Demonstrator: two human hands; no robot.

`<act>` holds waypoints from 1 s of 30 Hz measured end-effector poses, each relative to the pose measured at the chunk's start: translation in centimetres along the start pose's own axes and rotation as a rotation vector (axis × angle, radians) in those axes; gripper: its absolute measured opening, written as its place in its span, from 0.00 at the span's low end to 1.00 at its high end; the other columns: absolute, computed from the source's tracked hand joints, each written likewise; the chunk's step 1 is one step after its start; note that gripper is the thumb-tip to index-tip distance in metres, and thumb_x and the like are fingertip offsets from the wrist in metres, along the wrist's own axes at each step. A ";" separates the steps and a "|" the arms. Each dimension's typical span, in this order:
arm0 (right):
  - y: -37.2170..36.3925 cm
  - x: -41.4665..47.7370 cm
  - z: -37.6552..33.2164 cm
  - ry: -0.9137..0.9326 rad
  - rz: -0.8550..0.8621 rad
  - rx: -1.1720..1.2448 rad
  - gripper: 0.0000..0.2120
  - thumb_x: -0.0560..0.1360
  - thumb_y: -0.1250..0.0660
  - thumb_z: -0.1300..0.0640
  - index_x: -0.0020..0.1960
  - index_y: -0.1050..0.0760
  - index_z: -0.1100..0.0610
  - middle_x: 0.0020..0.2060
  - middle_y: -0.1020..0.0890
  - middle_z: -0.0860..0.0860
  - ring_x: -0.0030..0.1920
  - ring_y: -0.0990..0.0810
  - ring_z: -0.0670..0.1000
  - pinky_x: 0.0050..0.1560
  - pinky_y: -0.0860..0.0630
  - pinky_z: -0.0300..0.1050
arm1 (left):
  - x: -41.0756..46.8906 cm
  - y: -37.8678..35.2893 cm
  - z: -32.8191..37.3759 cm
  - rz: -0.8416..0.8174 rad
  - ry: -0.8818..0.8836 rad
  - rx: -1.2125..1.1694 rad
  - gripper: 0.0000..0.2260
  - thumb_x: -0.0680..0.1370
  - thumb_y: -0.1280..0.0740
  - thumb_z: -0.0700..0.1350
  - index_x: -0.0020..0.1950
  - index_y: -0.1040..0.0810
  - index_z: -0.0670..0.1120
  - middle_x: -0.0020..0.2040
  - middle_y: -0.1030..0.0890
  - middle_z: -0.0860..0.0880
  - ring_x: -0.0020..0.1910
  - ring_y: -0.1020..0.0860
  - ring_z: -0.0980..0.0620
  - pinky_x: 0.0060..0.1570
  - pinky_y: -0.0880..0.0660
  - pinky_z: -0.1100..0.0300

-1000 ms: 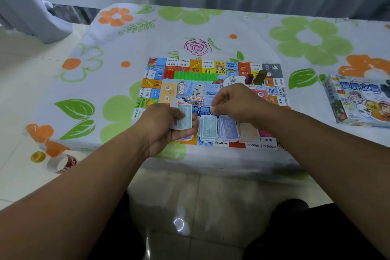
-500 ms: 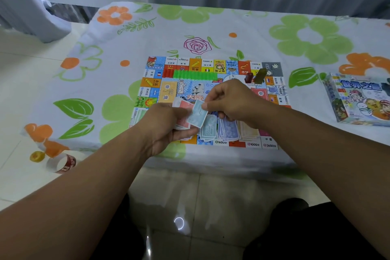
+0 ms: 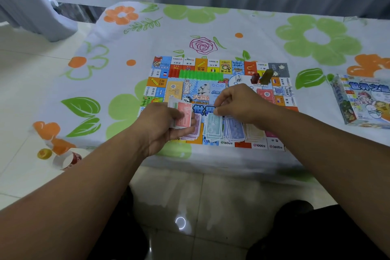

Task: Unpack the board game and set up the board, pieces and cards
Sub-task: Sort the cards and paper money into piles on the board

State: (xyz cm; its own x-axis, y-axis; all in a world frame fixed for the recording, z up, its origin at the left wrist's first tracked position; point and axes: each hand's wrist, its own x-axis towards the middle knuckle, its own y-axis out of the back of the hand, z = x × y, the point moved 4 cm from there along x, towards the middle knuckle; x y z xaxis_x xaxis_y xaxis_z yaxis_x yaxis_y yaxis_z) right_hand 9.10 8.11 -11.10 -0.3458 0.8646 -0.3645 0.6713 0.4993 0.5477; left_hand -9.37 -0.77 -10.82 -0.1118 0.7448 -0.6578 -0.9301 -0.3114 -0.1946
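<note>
Now you are sorting the paper money, well into the cards part of the setup. Your left hand is holding a stack with a red note on top, its grip curled round it, at 7 o'clock on the board. Your right hand is pinching the far edge of a teal note lying on the teal pile at 6 o'clock on the board. A purple pile is sitting at its 9 o'clock, and a blue pile and a yellow pile at its 3 o'clock.

Next, by the look of it, you are releasing the teal note squarely and then peeling off the red one. That one is likely needing a fresh spot, since no red pile is showing.

The box is lying on the worktop at 3 o'clock, well apart from the board. Its contents are not showing.
</note>
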 end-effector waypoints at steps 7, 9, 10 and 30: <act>-2.5 -0.5 -3.7 0.072 -0.116 0.167 0.13 0.77 0.27 0.52 0.50 0.19 0.63 0.38 0.16 0.55 0.27 0.24 0.46 0.26 0.30 0.42 | -0.2 0.8 0.1 0.018 -0.026 0.031 0.12 0.78 0.34 0.30 0.62 0.22 0.35 0.54 0.16 0.38 0.45 0.14 0.45 0.36 0.18 0.57; -3.1 -0.3 -4.4 0.081 -0.113 0.175 0.09 0.77 0.27 0.56 0.49 0.19 0.63 0.33 0.18 0.52 0.27 0.24 0.46 0.26 0.31 0.41 | -0.3 1.2 0.1 0.015 -0.035 0.032 0.13 0.78 0.33 0.31 0.62 0.22 0.36 0.54 0.16 0.39 0.45 0.15 0.45 0.37 0.17 0.57; -3.5 -0.1 -4.8 0.086 -0.106 0.170 0.07 0.76 0.27 0.58 0.49 0.19 0.63 0.31 0.19 0.50 0.27 0.24 0.46 0.26 0.31 0.41 | -0.4 1.5 0.2 0.020 -0.041 0.027 0.12 0.78 0.33 0.31 0.62 0.21 0.37 0.54 0.15 0.40 0.45 0.15 0.45 0.37 0.17 0.57; -7.2 2.7 -6.0 -0.002 -0.034 -0.005 0.05 0.75 0.25 0.61 0.48 0.18 0.63 0.37 0.19 0.53 0.33 0.23 0.48 0.31 0.29 0.40 | -1.2 6.5 1.6 0.198 -0.039 -0.097 0.12 0.81 0.45 0.33 0.55 0.23 0.34 0.45 0.16 0.39 0.41 0.15 0.45 0.40 0.16 0.54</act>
State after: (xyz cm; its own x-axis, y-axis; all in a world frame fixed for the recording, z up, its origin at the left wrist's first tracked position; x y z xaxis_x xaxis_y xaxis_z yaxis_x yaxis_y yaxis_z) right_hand -0.62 7.14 -11.48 -0.3667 0.8471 -0.3846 0.6560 0.5285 0.5388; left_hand -15.85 -2.72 -10.11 -0.3037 0.6852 -0.6620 -0.8512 -0.5073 -0.1346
